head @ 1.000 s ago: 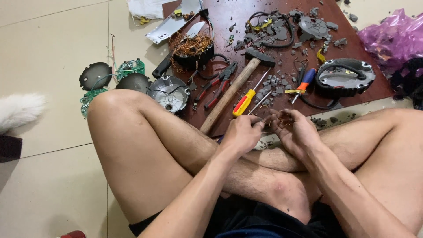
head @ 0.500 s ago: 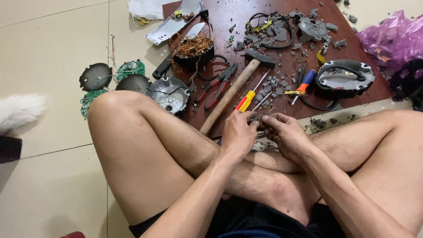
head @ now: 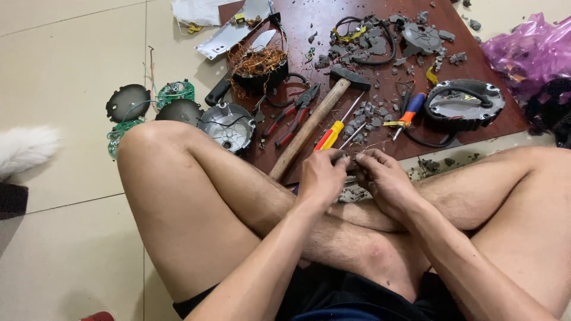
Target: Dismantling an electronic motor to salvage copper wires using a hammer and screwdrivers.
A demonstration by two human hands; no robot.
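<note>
I sit cross-legged on a tiled floor. My left hand and my right hand meet over my shins, both pinched on one small dark grey part held between them; its shape is mostly hidden by my fingers. Just beyond my fingertips lie a wooden-handled hammer, a yellow-and-red screwdriver and grey rubble on the dark red board.
The board also carries red pliers, a blue-and-orange screwdriver, a black housing with copper wire and a black oval casing. Round metal covers and green circuit boards lie at left. A purple plastic bag sits at right.
Both hands have shifted slightly forward and up towards the board's edge, staying together on the small part. Nothing else has moved.
</note>
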